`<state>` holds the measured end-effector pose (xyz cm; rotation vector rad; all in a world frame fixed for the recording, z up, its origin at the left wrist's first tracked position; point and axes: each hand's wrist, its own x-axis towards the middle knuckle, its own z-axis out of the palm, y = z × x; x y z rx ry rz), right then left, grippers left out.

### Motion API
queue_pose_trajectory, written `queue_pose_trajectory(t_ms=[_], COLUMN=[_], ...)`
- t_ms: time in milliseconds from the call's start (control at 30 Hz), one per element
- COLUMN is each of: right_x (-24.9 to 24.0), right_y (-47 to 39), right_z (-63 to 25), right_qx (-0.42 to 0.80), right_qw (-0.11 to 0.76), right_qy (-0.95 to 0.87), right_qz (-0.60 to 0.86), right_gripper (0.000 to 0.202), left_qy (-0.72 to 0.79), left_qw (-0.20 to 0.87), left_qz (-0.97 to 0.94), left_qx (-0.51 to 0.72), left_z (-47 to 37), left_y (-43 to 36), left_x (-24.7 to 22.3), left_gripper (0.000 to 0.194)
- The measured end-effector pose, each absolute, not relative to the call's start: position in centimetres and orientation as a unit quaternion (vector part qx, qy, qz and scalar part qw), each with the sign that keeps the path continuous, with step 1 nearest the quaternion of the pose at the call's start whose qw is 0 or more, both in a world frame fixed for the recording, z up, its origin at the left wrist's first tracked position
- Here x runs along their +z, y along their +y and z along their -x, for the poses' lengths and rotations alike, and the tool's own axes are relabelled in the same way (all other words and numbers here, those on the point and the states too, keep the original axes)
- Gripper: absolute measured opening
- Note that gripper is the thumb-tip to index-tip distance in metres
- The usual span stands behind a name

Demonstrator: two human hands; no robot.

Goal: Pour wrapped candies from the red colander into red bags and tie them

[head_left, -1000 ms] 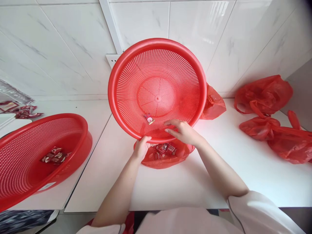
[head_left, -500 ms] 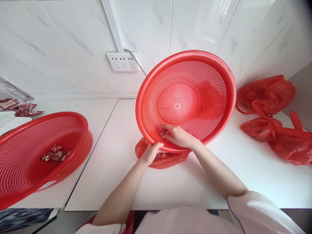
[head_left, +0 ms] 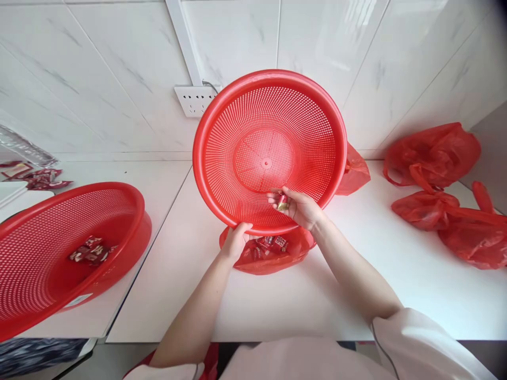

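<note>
A round red plastic basket (head_left: 216, 132) with perforated walls is tilted up, its opening facing me. My left hand (head_left: 236, 241) grips its near rim at the lower left. Inside the rim, my right hand (head_left: 303, 207) is closed around a small wrapped candy (head_left: 282, 202), red and gold, with the palm turned partly upward. No other items show inside this basket. Just below it, an open red plastic bag (head_left: 266, 265) lies on the white counter, holding several red wrapped packets (head_left: 267, 245).
A second red basket (head_left: 130, 203) at the left has several wrapped pieces (head_left: 93, 251) in it. Tied red bags (head_left: 433, 153) sit at the right, and another red bag (head_left: 354, 171) shows behind the tilted basket. A power socket (head_left: 194, 101) is on the tiled wall.
The tilted basket has shifted left and turned more toward me. My right hand has lifted the candy off the basket's lower wall. More of the bag's packets and another bag behind now show.
</note>
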<state>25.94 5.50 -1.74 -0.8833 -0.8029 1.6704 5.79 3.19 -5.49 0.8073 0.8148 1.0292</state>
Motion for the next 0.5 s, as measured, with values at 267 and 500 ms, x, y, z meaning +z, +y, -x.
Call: queue_pose_trajectory(t_ms=[267, 500], right_x=[-1.53, -1.28], right_y=[5.15, 4.98], right_z=[-25.69, -25.83], right_qx=[0.712, 0.71], right_qw=[0.518, 0.508], right_qy=[-0.323, -0.336], right_qz=[0.347, 0.353], right_gripper=[0.02, 0.027], left_qy=[0.369, 0.384], left_qw=[0.714, 0.709], left_qz=[-0.374, -0.375], left_qx=[0.462, 0.458], left_z=[-5.91, -5.79], left_y=[3.13, 3.26], left_x=[-5.42, -5.56], left_gripper=[0.022, 0.022])
